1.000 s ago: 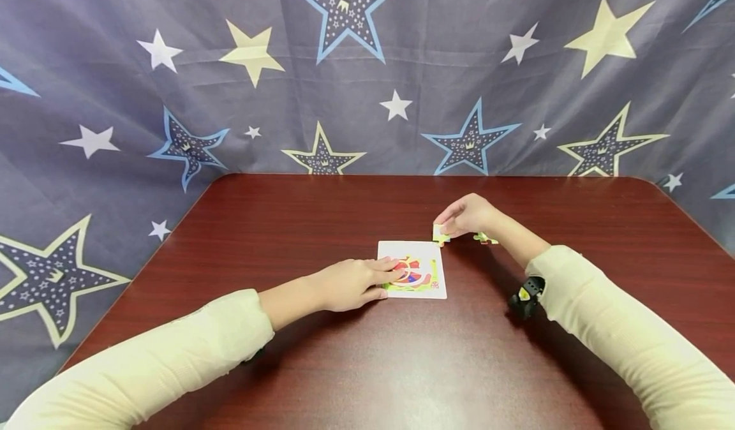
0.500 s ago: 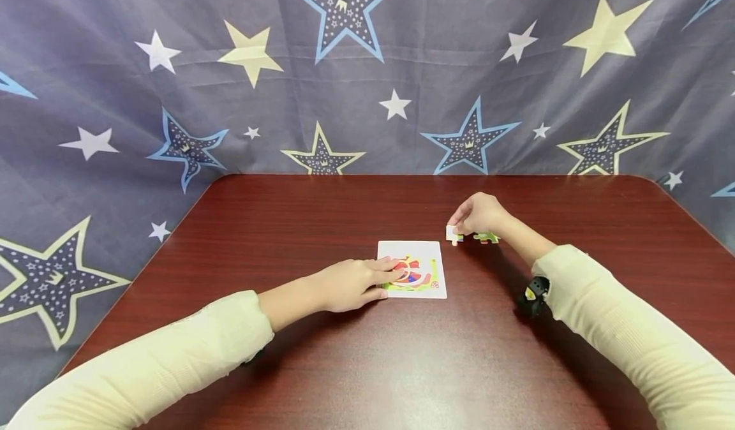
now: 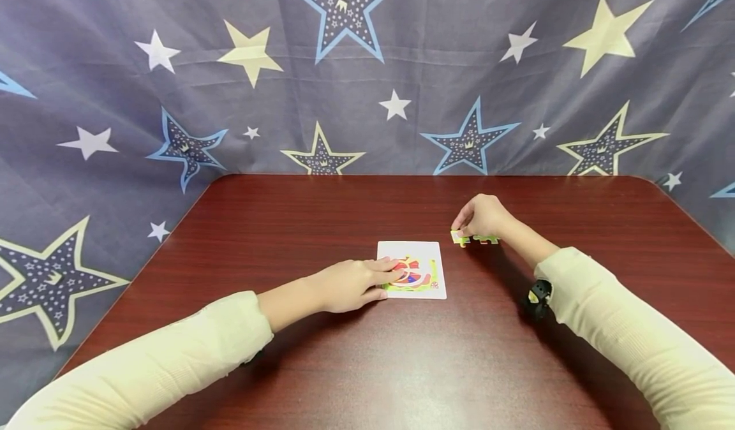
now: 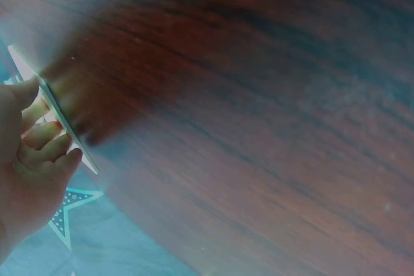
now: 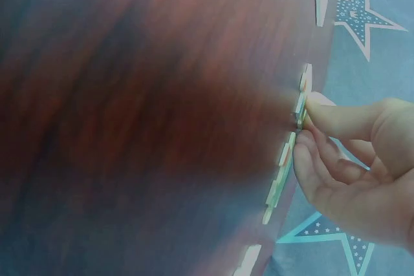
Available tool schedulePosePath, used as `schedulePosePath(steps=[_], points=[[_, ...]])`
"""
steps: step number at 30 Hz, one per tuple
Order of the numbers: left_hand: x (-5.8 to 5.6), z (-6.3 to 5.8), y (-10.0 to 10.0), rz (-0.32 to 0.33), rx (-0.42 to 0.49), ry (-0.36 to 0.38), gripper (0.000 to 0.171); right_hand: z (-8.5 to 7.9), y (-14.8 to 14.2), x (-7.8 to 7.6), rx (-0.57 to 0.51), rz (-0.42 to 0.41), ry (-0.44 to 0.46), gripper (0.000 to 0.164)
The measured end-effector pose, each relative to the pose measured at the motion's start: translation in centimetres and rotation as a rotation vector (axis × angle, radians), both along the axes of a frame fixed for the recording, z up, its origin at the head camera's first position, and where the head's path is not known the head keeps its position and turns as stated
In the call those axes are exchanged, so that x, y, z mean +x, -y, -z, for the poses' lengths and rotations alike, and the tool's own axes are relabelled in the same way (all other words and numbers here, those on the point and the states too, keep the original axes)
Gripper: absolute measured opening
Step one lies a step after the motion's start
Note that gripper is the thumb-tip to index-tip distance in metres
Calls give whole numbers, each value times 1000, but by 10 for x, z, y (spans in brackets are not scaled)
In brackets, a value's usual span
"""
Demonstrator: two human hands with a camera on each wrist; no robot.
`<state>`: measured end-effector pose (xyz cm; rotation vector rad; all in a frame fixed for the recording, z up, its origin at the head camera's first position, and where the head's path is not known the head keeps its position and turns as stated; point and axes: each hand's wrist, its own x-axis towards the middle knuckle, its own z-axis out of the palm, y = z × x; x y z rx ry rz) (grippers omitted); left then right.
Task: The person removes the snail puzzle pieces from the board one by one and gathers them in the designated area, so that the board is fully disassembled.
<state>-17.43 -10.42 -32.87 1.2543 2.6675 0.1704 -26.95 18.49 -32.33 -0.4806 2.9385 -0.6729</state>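
Note:
My left hand [image 3: 349, 283] lies with fingers extended over a square puzzle board [image 3: 409, 247], which has a white border and a red, yellow and blue picture. The fingertips rest on the picture's left part. From the left wrist view, the board [image 4: 84, 157] shows edge-on beside the fingers. My right hand [image 3: 481, 215] is beyond the board to the right, pinching a small yellow-green puzzle piece [image 3: 460, 238] low at the tabletop. A second, green puzzle piece [image 3: 488, 239] lies just right of it, partly hidden by the hand.
Another pale piece [image 5: 248, 262] lies farther along the table in the right wrist view. The dark red-brown wooden table [image 3: 419, 366] reaches back to a grey curtain [image 3: 367, 133] printed with stars. A black wrist device [image 3: 538, 297] hangs at my right cuff.
My right hand has carried the puzzle piece right, away from the board's far corner, and lowered it beside the green piece. The left hand stays in place on the board.

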Motion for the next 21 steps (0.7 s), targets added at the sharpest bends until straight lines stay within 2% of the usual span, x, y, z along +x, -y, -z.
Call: schedulePosePath(steps=[8,21], points=[[0,-1,0,4,-8,-11,47,-1,0,1,-8,-20,-9,8],[2,-2,-1,-11,1,3,48,3,-3,-1,-1,7,-31,9]])
